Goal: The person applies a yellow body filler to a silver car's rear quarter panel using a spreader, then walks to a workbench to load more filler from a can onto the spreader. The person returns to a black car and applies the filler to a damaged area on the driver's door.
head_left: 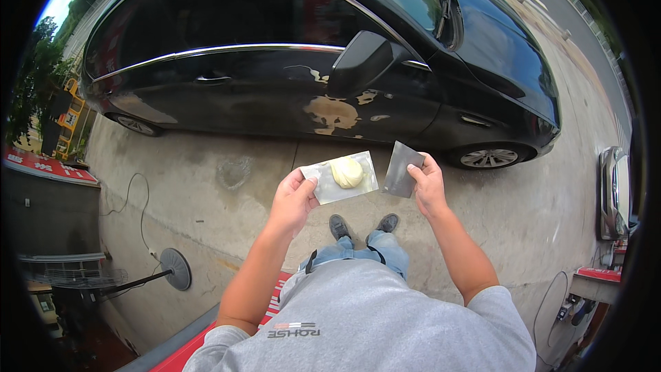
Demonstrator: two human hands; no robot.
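Observation:
Between the thumb and fingers of my left hand (292,201) is a thin, pale grey flat plate (321,187), gripped at its left end. A smooth mound of pale yellow putty (348,173) sits on it. My right hand (431,187) pinches a dark grey flat spreader (397,173) by its right edge, thumb on top. A narrow gap separates spreader and plate. Beyond both hands stands a black car (255,96). Its front door bears a bare tan patch (333,114) with smaller chipped spots, below the side mirror (363,62).
Concrete floor (275,155) lies between me and the car, with a shiny damp-looking spot (234,172) on it. A round grey base on a pole (176,269) and a loose cable (143,200) are at left. Part of a silver car (611,193) shows at right.

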